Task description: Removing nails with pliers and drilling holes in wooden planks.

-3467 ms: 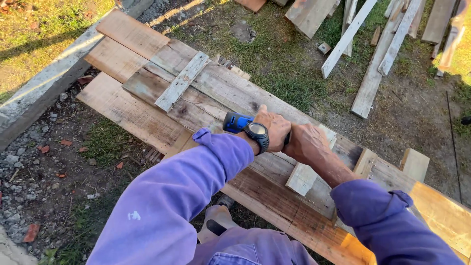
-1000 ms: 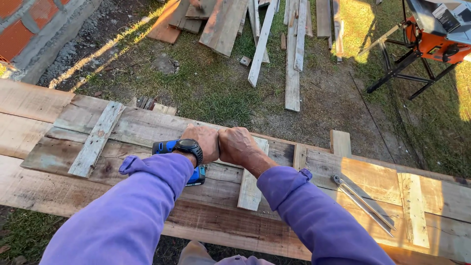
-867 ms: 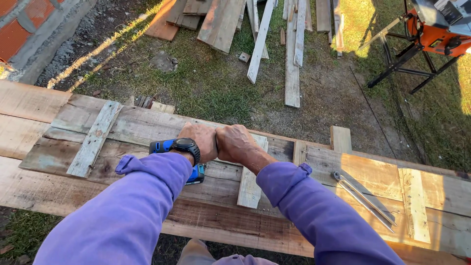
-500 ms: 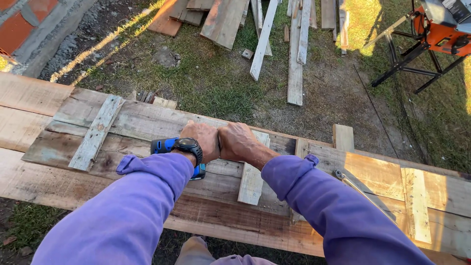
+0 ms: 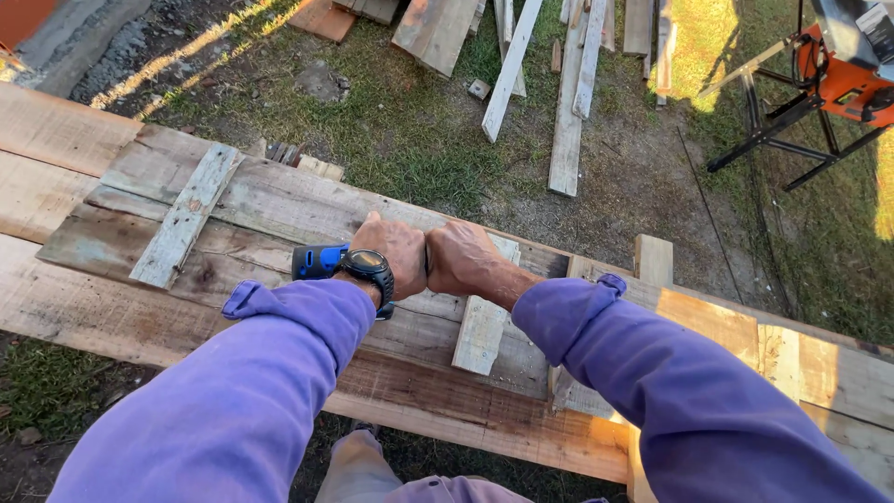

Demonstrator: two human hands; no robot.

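A single view comes from a camera worn on the person's head, looking steeply down and forward over both purple-sleeved arms. It sits close above the weathered wooden plank platform (image 5: 279, 200), whose near edge runs from the left side toward the lower right corner of the frame. The left hand (image 5: 399, 253) and right hand (image 5: 463, 257) lie near the middle, at arm's length from the lens. Beyond the platform's far edge the view takes in grass, loose pale boards (image 5: 568, 102) and, at the upper right corner, an orange saw on a black stand (image 5: 819, 84).
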